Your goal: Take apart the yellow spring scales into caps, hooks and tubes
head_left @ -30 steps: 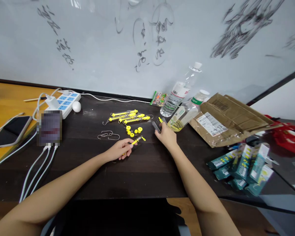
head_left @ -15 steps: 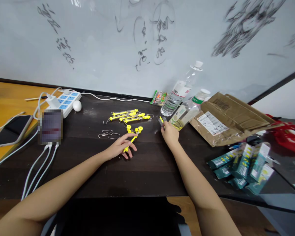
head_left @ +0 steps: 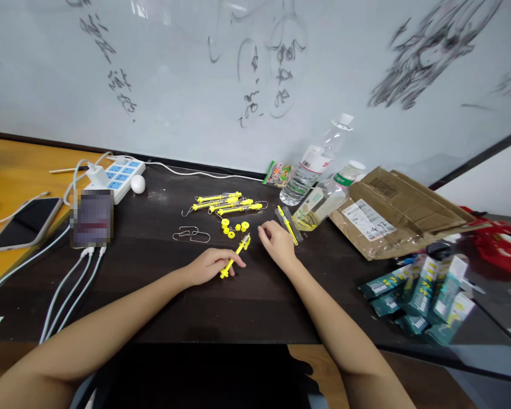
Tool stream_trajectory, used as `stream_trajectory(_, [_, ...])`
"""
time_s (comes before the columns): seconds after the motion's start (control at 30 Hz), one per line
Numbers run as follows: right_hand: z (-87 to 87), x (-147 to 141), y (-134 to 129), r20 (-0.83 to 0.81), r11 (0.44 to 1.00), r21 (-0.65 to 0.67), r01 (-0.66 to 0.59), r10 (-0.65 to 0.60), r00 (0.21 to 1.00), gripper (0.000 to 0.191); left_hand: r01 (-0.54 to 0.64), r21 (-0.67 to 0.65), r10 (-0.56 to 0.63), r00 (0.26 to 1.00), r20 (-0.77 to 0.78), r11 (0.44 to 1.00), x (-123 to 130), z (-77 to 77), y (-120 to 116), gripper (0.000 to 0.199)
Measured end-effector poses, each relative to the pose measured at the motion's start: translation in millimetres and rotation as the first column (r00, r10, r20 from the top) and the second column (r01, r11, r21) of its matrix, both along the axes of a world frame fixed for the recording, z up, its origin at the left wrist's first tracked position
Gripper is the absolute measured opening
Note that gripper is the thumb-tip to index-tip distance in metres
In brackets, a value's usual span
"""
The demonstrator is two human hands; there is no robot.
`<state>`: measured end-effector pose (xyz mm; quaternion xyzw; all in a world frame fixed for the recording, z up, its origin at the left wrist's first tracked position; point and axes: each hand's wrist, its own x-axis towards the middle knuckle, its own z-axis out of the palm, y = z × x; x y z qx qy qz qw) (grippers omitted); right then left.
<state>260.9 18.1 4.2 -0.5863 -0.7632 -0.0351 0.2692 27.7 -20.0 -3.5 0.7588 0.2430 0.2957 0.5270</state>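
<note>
My left hand holds a yellow spring scale between thumb and fingers, tilted up to the right above the dark table. Just right of it, my right hand has its fingers curled together; whether anything small is in them is hidden. Beside that hand lies a clear strip with a yellow piece. Small yellow caps sit behind the held scale. Farther back lies a group of yellow spring scales with metal hooks. Loose wire hooks rest to the left.
Two plastic bottles stand at the back, near a snack packet. A brown parcel and several green boxes lie on the right. A power strip, cables and a phone are on the left.
My right hand has let go of the clear strip and moved left, towards the held scale. My left hand has shifted slightly towards me and right with the scale.
</note>
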Motion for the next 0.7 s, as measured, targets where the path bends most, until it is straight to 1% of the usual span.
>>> stream_trajectory(0.03, [0.0,-2,-2,-0.009,1.0,-0.002,-0.019,0.019,1.0,0.027,-0.008,0.091,0.011,1.0,-0.025,0.996,0,0.0,-1,0.032])
stream_trajectory(0.1, [0.3,-4,-3,-0.033,0.999,-0.005,-0.05,0.05,0.998,0.027,-0.038,0.25,0.054,0.997,-0.058,0.968,-1,-0.4,-1,0.033])
stream_trajectory(0.17, [1.2,-5,-5,-0.076,0.995,-0.002,-0.097,0.097,0.992,0.028,-0.082,0.376,0.119,0.99,-0.077,0.923,-1,-1.6,0,0.033])
stream_trajectory(0.23, [1.8,-6,-7,-0.149,0.983,-0.008,-0.186,0.183,0.972,0.03,-0.134,0.472,0.202,0.975,-0.097,0.871,-2,-3.7,1,0.033])
stream_trajectory(0.3, [1.6,-10,-10,-0.26,0.946,-0.03,-0.323,0.304,0.916,0.032,-0.185,0.54,0.297,0.946,-0.127,0.821,-4,-6.3,3,0.032])
stream_trajectory(0.37, [0.4,-15,-15,-0.401,0.875,-0.077,-0.477,0.411,0.819,0.036,-0.23,0.602,0.398,0.903,-0.16,0.764,-6,-8.4,5,0.029])
stream_trajectory(0.43, [-1.2,-21,-19,-0.55,0.784,-0.135,-0.606,0.449,0.704,0.044,-0.261,0.683,0.493,0.854,-0.167,0.683,-8,-9.0,6,0.027])
stream_trajectory(0.47, [-1.9,-24,-21,-0.614,0.737,-0.16,-0.656,0.446,0.651,0.048,-0.269,0.731,0.534,0.831,-0.153,0.628,-9,-8.5,7,0.026])
stream_trajectory(0.53, [-2.6,-27,-24,-0.704,0.658,-0.195,-0.728,0.423,0.571,0.053,-0.258,0.828,0.6,0.792,-0.114,0.498,-10,-6.0,8,0.024])
stream_trajectory(0.57, [-2.5,-28,-24,-0.73,0.628,-0.206,-0.75,0.412,0.545,0.053,-0.243,0.868,0.625,0.775,-0.094,0.432,-10,-4.2,8,0.022])
stream_trajectory(0.63, [-1.7,-30,-26,-0.76,0.596,-0.223,-0.772,0.39,0.52,0.05,-0.207,0.923,0.661,0.747,-0.065,0.325,-10,-0.2,8,0.02])
stream_trajectory(0.7, [-1.0,-31,-27,-0.779,0.59,-0.249,-0.768,0.35,0.521,0.046,-0.18,0.948,0.68,0.732,-0.049,0.263,-9,3.6,6,0.018])
